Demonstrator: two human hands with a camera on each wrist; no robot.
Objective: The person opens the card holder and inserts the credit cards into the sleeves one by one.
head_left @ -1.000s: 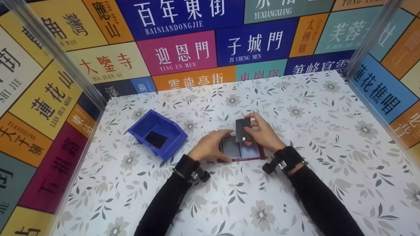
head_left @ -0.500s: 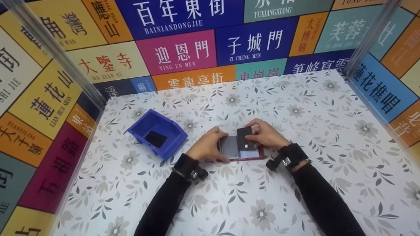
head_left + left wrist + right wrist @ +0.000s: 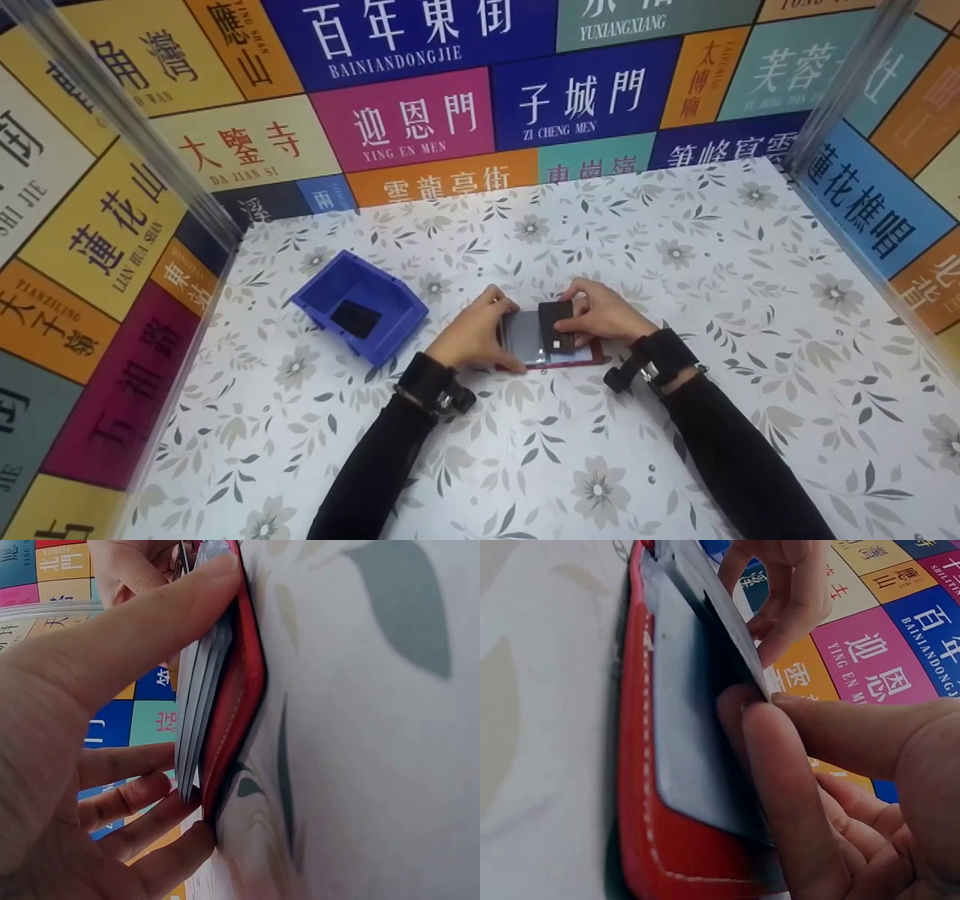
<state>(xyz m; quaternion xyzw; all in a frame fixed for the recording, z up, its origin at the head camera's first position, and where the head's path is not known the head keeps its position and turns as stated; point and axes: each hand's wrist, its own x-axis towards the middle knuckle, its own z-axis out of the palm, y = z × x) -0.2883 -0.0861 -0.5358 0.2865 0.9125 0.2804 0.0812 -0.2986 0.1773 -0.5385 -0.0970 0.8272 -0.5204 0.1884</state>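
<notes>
An open red card holder (image 3: 523, 339) with clear plastic sleeves lies on the table. My left hand (image 3: 472, 331) grips its left half, thumb at the near edge and fingertips at the far edge. In the left wrist view, several sleeves (image 3: 196, 701) fan up from the red stitched cover (image 3: 246, 675). My right hand (image 3: 606, 313) pinches a black card (image 3: 553, 316) with a small pale chip between thumb and fingers. The card is over the holder's right half, beside the raised sleeves. From the right wrist view, a whitish sleeve (image 3: 694, 742) lies against the red cover (image 3: 682, 855).
A blue plastic bin (image 3: 401, 300) stands to the left of my hands, with a flat black rectangular item (image 3: 355, 319) inside. The table (image 3: 480, 465) has a floral cover. Sign-patterned panels (image 3: 420, 112) rise at the back and both sides.
My right hand has brought the black card down and toward me, onto the holder's right half. My left hand has stayed at the holder's left side. The bin has not moved.
</notes>
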